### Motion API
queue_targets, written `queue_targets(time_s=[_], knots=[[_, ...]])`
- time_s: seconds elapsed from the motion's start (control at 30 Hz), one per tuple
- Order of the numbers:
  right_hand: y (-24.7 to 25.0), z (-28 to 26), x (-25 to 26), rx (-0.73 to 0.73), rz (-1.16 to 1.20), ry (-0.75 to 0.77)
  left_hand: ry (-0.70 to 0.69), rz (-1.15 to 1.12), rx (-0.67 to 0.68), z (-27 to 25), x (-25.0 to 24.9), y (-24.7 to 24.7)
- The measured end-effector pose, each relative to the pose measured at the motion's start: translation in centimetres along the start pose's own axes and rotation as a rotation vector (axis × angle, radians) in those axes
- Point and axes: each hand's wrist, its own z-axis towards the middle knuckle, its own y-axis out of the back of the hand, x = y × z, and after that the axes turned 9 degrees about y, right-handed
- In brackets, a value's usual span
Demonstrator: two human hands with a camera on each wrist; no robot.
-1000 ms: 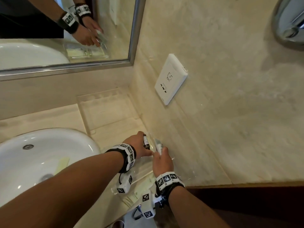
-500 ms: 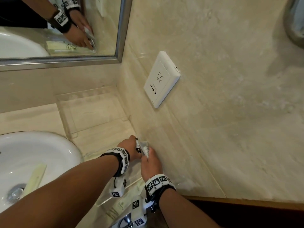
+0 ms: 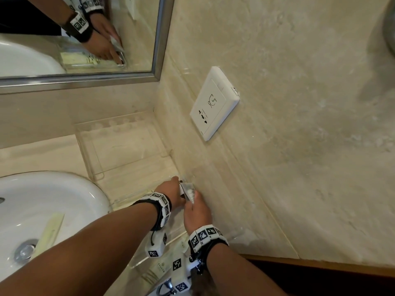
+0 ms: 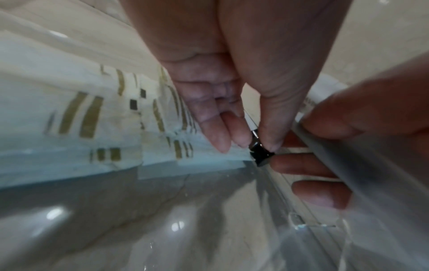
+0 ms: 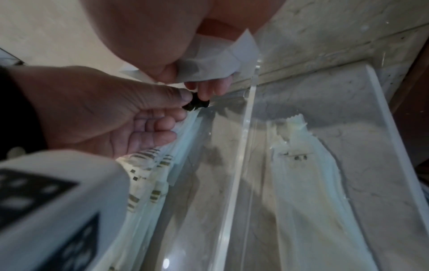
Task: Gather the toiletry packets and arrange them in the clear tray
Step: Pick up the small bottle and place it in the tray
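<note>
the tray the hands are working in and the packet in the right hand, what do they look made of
Tray: clear hard plastic, probably acrylic; marble shows through it and the edges glint. Packet: thin white film or paper, creased in the right hand.

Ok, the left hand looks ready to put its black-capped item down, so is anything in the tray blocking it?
Nothing visible. The left hand pinches the item over bare tray floor; the packets lie to one side, and the right hand holds its packet by the wall.

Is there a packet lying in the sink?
Yes, a pale packet lies in the white sink, beside the drain.
</note>
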Motion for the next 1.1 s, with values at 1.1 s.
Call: queue_targets(time_s=[1.1], knots=[[1.1, 0.1, 3.5, 0.129, -0.015, 0.293, 0.051, -0.535, 0.228, -4.1, 4.0, 6.9]])
